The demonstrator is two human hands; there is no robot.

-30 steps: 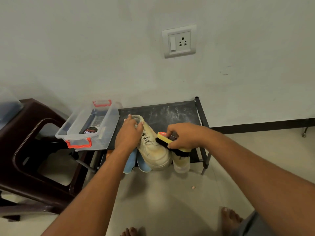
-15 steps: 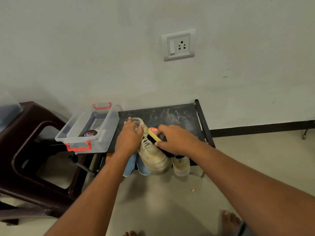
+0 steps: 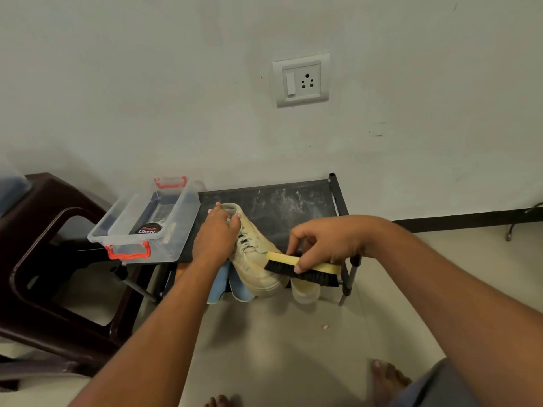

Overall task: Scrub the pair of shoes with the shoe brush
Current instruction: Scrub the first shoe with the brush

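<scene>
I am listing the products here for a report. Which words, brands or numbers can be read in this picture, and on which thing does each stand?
"Cherry": white letters on the round black tin inside the clear plastic box.
Small red line above "Cherry" on the same tin: too small to read.
Shoe brush, white sneaker, wall socket: no text shows.
</scene>
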